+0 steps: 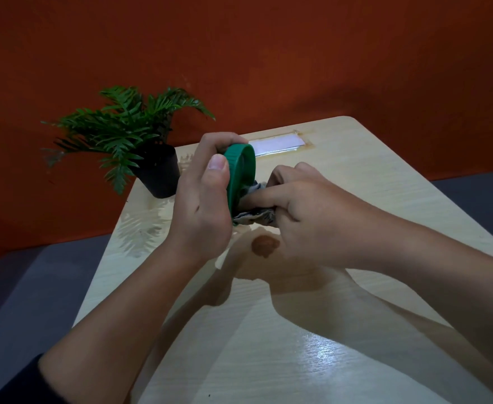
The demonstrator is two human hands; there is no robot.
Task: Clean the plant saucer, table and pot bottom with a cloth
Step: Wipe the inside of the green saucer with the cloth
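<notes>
My left hand (204,199) grips the green plant saucer (240,173) on edge above the pale wooden table (356,199), thumb on its rim. My right hand (306,211) holds a bunched patterned cloth (254,215) and pushes it against the saucer's open face. A brown stain (265,246) lies on the table right under the hands. The black pot (160,173) with its green fern-like plant (122,126) stands at the table's far left corner, apart from both hands.
A shallow rectangular recess with a pale insert (277,145) sits near the table's far edge. An orange-red wall (268,53) rises behind the table. Grey floor (20,287) shows to the left and right.
</notes>
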